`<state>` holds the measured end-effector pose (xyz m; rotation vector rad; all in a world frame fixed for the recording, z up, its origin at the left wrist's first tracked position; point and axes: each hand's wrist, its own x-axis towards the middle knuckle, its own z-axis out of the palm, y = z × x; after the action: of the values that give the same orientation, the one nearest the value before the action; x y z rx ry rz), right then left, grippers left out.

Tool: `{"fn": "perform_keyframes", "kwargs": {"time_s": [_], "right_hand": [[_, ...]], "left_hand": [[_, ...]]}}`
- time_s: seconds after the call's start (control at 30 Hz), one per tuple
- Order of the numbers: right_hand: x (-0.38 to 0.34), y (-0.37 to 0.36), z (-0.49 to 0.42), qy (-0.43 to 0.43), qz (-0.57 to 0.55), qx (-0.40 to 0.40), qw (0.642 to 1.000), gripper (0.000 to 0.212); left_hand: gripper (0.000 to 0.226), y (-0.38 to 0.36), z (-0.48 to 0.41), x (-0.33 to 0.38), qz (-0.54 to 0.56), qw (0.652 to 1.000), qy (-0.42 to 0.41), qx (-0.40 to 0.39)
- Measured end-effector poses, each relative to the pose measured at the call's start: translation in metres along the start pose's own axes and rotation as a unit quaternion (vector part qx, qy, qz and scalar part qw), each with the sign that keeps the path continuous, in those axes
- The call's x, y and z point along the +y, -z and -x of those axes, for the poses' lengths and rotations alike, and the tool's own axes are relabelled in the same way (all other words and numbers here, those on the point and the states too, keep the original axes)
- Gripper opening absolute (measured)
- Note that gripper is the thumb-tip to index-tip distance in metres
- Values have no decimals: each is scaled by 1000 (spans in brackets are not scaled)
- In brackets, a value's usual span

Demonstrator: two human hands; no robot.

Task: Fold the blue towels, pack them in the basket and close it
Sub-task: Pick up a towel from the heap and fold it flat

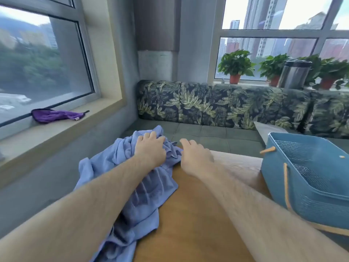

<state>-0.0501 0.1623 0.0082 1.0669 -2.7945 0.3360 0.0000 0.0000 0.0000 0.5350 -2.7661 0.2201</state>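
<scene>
A heap of crumpled blue towels lies on the left part of the wooden table and hangs over its left edge. My left hand rests on top of the heap at its far end, fingers curled into the cloth. My right hand is just right of the heap, at its edge, fingers bent downward; whether it holds cloth is hidden. The blue plastic basket stands open on the table's right side, empty as far as visible, with tan handles.
A grey lid-like panel leans behind the basket. A leaf-print sofa runs beyond the table. A purple cloth lies on the left windowsill. Potted plants and a steel canister stand on the far sill.
</scene>
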Motion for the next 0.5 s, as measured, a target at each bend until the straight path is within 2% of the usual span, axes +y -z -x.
{"fn": "perform_keyframes", "kwargs": {"time_s": [0.1,0.23,0.3,0.37,0.47,0.5], "right_hand": [[-4,-26,-28,14,-16,-2,1000,42],[-15,-46,-46,25,-44,-41,998,40],[-23,-49,-45,27,-63,-62,996,40],[-31,-49,-36,41,-64,-73,994,34],[-34,-46,-23,42,-85,-83,992,26],[-32,-45,-20,43,-109,-72,991,25]], "left_hand": [[34,-19,-17,-17,-26,996,32,-75],[31,-20,-18,-31,-85,985,16,-151],[25,-12,-17,-35,-113,980,6,-166],[4,-1,-13,-37,-120,977,12,-177],[8,10,-10,-37,-77,983,25,-168],[17,12,-7,-37,-42,988,35,-147]]}}
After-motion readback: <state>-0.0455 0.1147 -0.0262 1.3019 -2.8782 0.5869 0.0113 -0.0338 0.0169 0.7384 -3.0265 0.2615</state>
